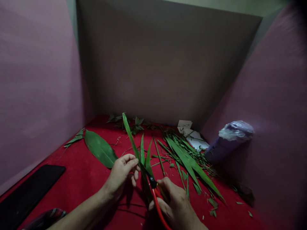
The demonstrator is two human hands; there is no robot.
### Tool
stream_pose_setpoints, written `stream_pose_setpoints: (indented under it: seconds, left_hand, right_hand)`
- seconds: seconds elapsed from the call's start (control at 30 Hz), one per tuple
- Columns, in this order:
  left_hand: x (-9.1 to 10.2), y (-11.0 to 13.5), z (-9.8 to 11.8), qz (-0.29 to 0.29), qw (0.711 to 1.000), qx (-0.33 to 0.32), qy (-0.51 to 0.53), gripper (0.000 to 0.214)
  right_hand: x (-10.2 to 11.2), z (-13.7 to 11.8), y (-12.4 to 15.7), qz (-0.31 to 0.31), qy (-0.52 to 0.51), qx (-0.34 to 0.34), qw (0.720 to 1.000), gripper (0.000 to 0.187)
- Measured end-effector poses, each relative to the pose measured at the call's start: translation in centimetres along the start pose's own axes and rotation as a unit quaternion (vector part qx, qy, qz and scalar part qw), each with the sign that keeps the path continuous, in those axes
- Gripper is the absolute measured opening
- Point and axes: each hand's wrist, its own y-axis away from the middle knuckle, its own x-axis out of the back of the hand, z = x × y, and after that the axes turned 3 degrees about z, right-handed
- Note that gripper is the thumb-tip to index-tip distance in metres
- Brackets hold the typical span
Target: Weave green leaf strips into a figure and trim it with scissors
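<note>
My left hand (125, 170) pinches a long narrow green leaf (129, 131) between thumb and fingers, its tip pointing up and away. In my right hand (175, 201) is a pair of red-handled scissors (157, 204), fingers wrapped round the grips. The dark blades lie among the leaf strips just right of my left fingers; whether they touch the held leaf I cannot tell. Two shorter upright blades of leaf (148, 156) rise beside the scissors' pivot. A broad oval leaf (99, 148) lies flat just beyond my left hand.
Long leaves and cuttings (189, 158) are heaped on the red cloth (81, 182) at right. Behind them lie white papers (196, 140) and a purple plastic-topped container (227, 140). A black flat slab (31, 188) rests at left. Pink side walls and a grey back wall enclose the space.
</note>
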Motion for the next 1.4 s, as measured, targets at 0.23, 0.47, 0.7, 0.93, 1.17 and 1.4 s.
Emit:
stream_pose_setpoints:
  seconds: [0.23, 0.47, 0.7, 0.93, 1.17, 1.4]
  left_hand:
    - [0.26, -0.15, -0.21, 0.002, 1.000, -0.010, -0.013, 0.019]
    - [0.02, 0.21, -0.39, -0.021, 1.000, 0.018, -0.005, 0.019]
    - [-0.18, 0.37, -0.26, -0.024, 0.999, 0.031, 0.010, 0.019]
    - [-0.27, 0.46, -0.46, -0.028, 0.999, 0.034, 0.017, 0.016]
    - [-0.16, 0.37, -0.73, -0.031, 0.999, 0.040, 0.019, 0.017]
    - [-0.18, 0.28, -0.48, -0.034, 0.999, 0.036, 0.019, 0.017]
  right_hand:
    - [-0.14, -0.08, -0.04, -0.030, -0.022, -0.046, 0.998, 0.021]
    - [-0.08, -0.70, -0.22, -0.053, -0.028, -0.099, 0.993, 0.038]
    - [-0.20, -0.28, 0.05, -0.040, -0.028, -0.090, 0.995, 0.036]
    - [0.00, -0.42, -0.09, -0.015, -0.034, -0.038, 0.999, 0.019]
    - [-0.26, -0.18, 0.12, -0.027, -0.050, -0.031, 0.998, 0.012]
    - [0.18, -0.63, -0.07, -0.069, -0.096, -0.076, 0.990, 0.012]
